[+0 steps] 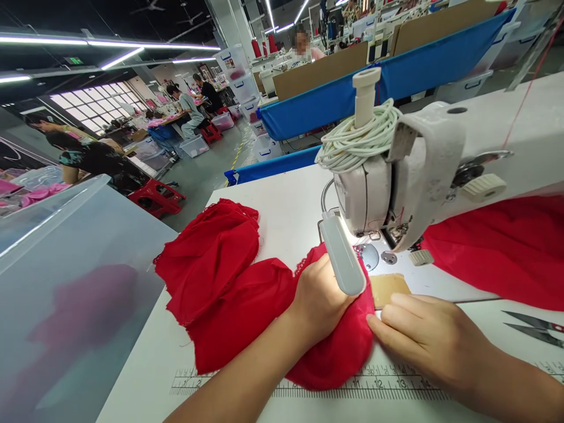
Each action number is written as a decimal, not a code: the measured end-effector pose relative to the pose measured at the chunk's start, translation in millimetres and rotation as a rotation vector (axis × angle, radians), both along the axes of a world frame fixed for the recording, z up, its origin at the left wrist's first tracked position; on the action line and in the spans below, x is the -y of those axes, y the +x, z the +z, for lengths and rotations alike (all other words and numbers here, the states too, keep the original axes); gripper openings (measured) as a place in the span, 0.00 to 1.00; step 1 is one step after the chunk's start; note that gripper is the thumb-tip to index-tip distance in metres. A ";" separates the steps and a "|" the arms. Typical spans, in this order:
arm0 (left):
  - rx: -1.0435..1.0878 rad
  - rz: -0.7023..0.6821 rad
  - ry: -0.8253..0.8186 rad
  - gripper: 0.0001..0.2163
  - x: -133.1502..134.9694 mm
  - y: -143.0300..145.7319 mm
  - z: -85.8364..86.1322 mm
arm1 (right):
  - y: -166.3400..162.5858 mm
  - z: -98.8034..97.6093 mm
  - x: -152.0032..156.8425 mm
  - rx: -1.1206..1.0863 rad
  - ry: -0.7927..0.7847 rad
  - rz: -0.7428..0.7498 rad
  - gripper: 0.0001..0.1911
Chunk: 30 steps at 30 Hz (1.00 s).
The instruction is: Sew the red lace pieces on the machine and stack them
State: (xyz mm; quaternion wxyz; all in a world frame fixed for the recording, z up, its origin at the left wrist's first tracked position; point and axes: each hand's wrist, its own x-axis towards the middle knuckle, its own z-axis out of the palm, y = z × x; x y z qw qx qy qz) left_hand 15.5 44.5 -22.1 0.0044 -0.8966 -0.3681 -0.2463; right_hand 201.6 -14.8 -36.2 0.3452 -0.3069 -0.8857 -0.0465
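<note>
Red lace-edged fabric [247, 294] beside sewing machine [493, 135], under left hand [319, 296] and touching half-curled right hand [427, 332]; cannot tell whether pinched by either.

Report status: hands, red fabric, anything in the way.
Left hand on the red fabric, fingertips hidden behind the grey lamp. Right hand at the fabric's right edge. Fabric bunched on the white table; scissors off to the right.
</note>
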 end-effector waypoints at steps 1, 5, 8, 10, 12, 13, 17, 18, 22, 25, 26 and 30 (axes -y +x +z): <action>-0.006 -0.006 0.010 0.12 -0.1 0.2 -0.2 | 0.0 -0.3 0.1 -0.001 -0.001 0.004 0.15; -0.035 -0.080 0.112 0.14 -0.8 1.4 -0.6 | -0.7 -1.2 0.4 0.001 -0.003 0.017 0.15; -0.049 -0.095 0.143 0.15 -0.9 2.5 -2.2 | -2.0 -1.5 0.0 0.002 -0.003 0.018 0.15; -0.049 -0.073 0.146 0.16 -0.8 3.3 -3.8 | -3.1 -1.0 -0.6 -0.002 -0.001 0.020 0.15; -0.048 -0.050 0.127 0.16 -0.8 3.9 -5.3 | -4.1 -0.2 -1.1 -0.006 0.009 0.021 0.15; -0.047 -0.040 0.115 0.17 -0.8 4.1 -5.6 | -4.5 0.3 -1.2 -0.006 0.013 0.022 0.15; -0.045 -0.037 0.094 0.17 -0.3 4.3 -3.3 | -5.1 0.7 -1.4 -0.009 0.020 0.020 0.16; -0.040 -0.040 0.093 0.17 0.1 4.4 -2.2 | -5.0 0.4 -1.5 -0.008 0.017 0.019 0.16; -0.031 -0.022 0.010 0.17 2.4 4.6 0.7 | -4.4 -0.8 -1.6 0.000 0.003 0.027 0.17; -0.027 0.012 -0.061 0.17 3.4 5.2 0.7 | -4.5 -1.7 -1.5 0.006 0.000 0.031 0.17; -0.029 0.007 -0.044 0.17 3.3 5.4 0.9 | -4.7 -2.1 -1.4 0.008 0.002 0.033 0.17; -0.074 -0.074 0.148 0.17 2.4 4.7 5.2 | -5.3 -3.5 -1.6 -0.014 0.013 0.037 0.17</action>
